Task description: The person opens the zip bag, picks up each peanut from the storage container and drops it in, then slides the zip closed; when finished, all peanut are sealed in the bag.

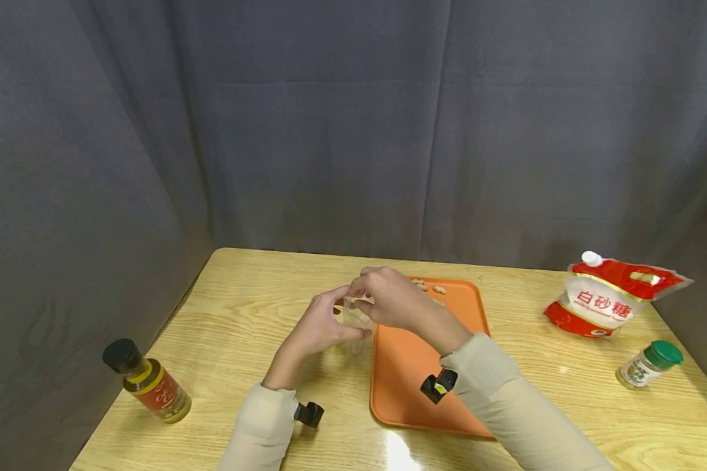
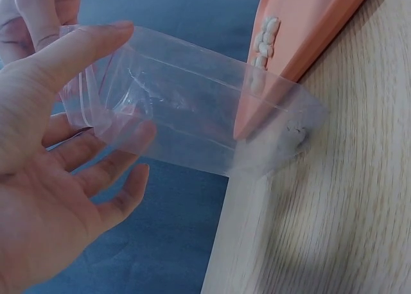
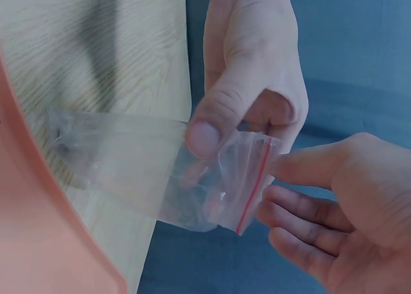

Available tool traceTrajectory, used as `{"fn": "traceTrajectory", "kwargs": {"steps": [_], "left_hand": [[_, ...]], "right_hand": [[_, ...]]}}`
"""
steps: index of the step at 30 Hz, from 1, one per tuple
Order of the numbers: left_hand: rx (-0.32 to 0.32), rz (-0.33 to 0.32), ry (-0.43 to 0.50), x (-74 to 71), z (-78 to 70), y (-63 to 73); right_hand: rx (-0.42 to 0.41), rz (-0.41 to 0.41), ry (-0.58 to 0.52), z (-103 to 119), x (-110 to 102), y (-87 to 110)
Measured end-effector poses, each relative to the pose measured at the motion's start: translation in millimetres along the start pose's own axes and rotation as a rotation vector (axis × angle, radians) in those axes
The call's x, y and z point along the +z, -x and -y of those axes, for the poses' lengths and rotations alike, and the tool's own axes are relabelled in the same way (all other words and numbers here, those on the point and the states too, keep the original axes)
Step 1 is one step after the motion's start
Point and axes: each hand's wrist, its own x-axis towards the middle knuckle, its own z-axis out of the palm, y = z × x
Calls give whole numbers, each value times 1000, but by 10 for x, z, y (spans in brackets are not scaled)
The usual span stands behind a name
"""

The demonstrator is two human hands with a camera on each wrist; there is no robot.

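A see-through bag (image 3: 138, 169)
It points down beside the orange tray (image 1: 412, 386) (a bit crinkly), a red line (image 3: 255, 186) near its top.

Head view bright; white glare on pale wood-grain desk (image 1: 399, 451), bottom centre. Wrist views dimmer, bluish; small glints on clear plastic bag (image 2: 192, 101).

Dark gray-blue curtains (image 1: 324, 137) hang behind a pale wood-grain surface (image 1: 259, 294) and flank its left and right sides, while a white patch of reflected light (image 1: 399, 451) gleams on its near part.
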Motion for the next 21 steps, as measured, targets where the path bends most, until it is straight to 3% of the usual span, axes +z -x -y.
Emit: {"fn": "traceTrajectory", "kwargs": {"steps": [8, 16, 21], "left_hand": [[-5, -14, 3, 5, -2, -6], [3, -16, 11, 13, 15, -14], [-4, -23, 15, 25, 9, -4]], "right_hand": [[112, -23, 94, -117, -120, 87], [357, -18, 96, -501, -100, 289], [423, -2, 98, -771, -20, 450]]}}
